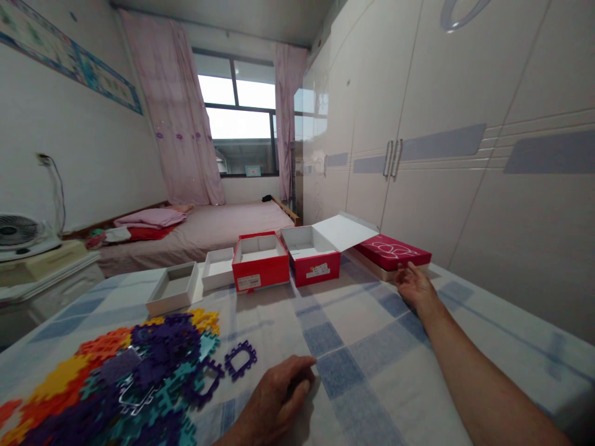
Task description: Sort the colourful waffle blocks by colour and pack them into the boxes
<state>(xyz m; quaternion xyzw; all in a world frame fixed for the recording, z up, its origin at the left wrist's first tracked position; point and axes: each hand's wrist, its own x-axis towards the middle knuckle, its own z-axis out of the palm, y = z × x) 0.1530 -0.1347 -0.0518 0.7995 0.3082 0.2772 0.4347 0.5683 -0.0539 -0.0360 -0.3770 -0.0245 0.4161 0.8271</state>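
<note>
My right hand (415, 287) reaches to the near side of a dark red box (395, 251) with a pale base. Its fingertips are at the box's front edge, apart and not wrapped round it; whether they press on it I cannot tell. My left hand (277, 396) lies on the checked cloth, fingers loosely bent, index finger stretched out, holding nothing. Left of it is a purple square-frame building piece (240, 360). Beyond that spreads a heap of interlocking plastic pieces (158, 347) in purple, teal, orange and yellow.
Along the table's far side stand a grey-white open box (158, 305), a white tray (209, 282), a red open box (260, 279) and another red box (320, 271) with its white flap (346, 230) folded back. Behind are a bed (223, 218) and a wardrobe (427, 204).
</note>
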